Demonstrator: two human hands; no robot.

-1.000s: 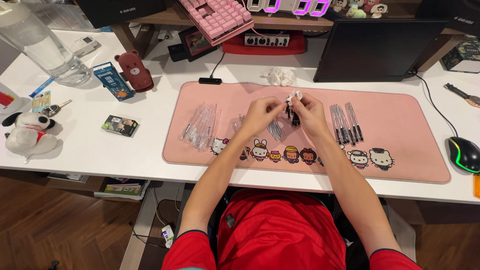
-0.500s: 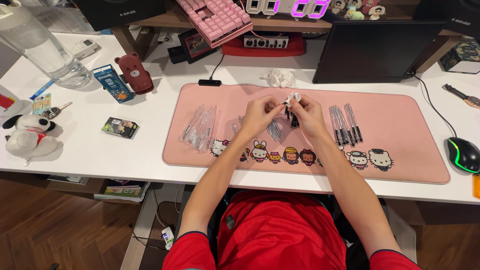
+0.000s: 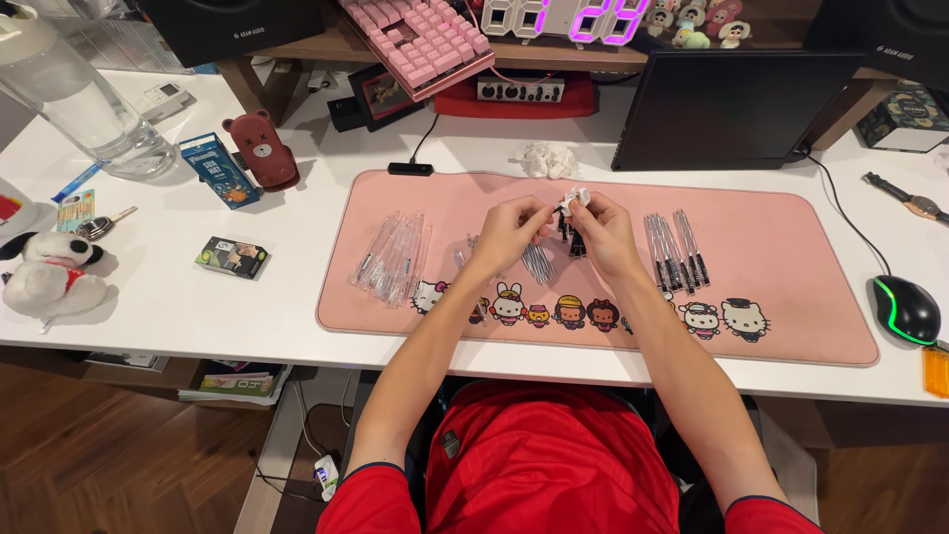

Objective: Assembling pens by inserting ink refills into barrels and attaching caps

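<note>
1. Head camera, far left of the white desk (image 3: 297,213): one clear water jug (image 3: 74,104), one black-and-white plush dog (image 3: 49,277), one blue carton (image 3: 219,170), one brown bear-shaped case (image 3: 262,150) and one small dark card packet (image 3: 231,257) lying flat.
2. On the left part of the pink desk mat (image 3: 771,336) lies one loose heap of clear pen tubes (image 3: 393,259); their number cannot be counted.
3. The left hand (image 3: 509,229) hovers over the middle of the mat, fingers curled in, thumb and forefinger pinching the edge of a small white crumpled piece (image 3: 575,198).
4. The right hand (image 3: 605,235) meets it, fingers bent, pinching the same white piece from the other side; the piece is held above the mat, between both hands.
5. Just under the hands, a few dark pen parts (image 3: 539,265) lie on the mat.
6. To the right, a row of about seven dark-tipped pens (image 3: 674,249) lies side by side.
7. Behind the hands, one white crumpled wad (image 3: 544,158) sits on the desk beside a dark monitor (image 3: 732,109).
8. Far right: one black mouse (image 3: 905,309) with a green glow
</note>
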